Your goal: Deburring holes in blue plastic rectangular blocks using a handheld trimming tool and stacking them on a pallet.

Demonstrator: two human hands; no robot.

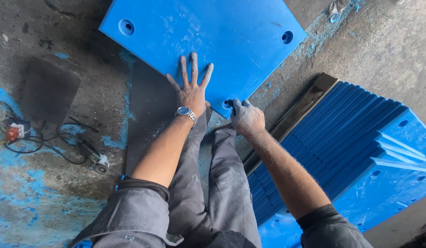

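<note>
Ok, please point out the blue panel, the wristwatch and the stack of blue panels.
Blue panel (pixel 231 32), head view, on its bare top face.
Wristwatch (pixel 183 111), head view, on its dial.
Stack of blue panels (pixel 341 128), head view, on the ridged edges.

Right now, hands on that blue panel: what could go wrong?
1. The left hand lies flat on the dusty blue panel; it could slip.
2. The right hand grips at the corner hole; fingers may get pinched.
3. The power tool and its cable lie loose on the floor: a possible snag.
</note>
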